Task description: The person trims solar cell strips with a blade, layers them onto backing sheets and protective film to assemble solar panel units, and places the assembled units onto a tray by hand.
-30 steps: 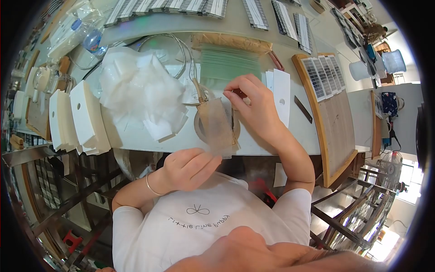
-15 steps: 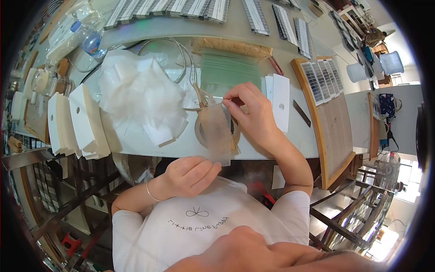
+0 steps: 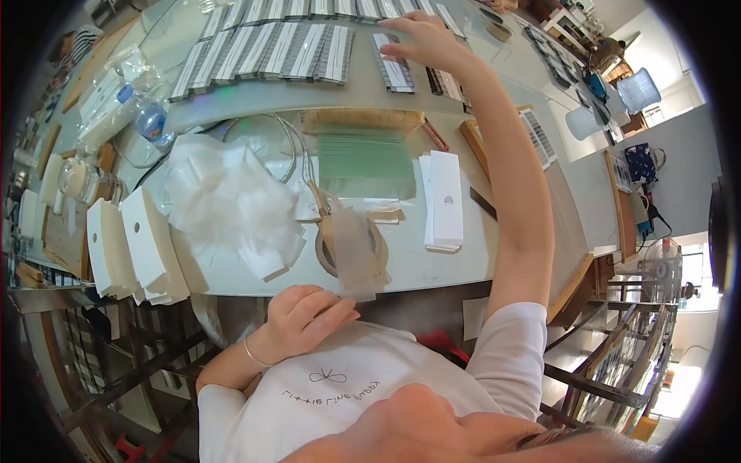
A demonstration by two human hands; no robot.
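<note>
My right hand (image 3: 424, 40) reaches to the far side of the table, thumb and forefinger apart over a dark strip panel with a white centre (image 3: 394, 68). Whether the fingertips touch it is unclear. Near the front edge my left hand (image 3: 309, 318) has loosely curled fingers with nothing visible in them. Just beyond its fingertips, a translucent sheet (image 3: 355, 251) lies over a brown ring (image 3: 328, 258), its lower end overhanging the table edge. A cord runs to a tan piece (image 3: 329, 224) partly under the sheet.
A crumpled pile of white translucent sheets (image 3: 231, 201) lies left of the ring. Behind are green strips (image 3: 367, 162). White cards (image 3: 444, 204) lie to the right, white card stacks (image 3: 147, 239) to the left. Several more panels (image 3: 262, 54) line the back, near a water bottle (image 3: 147, 116).
My right hand has let go of the sheet's upper end and stretched away to the panels. My left hand has come off the lower end. The view has shifted.
</note>
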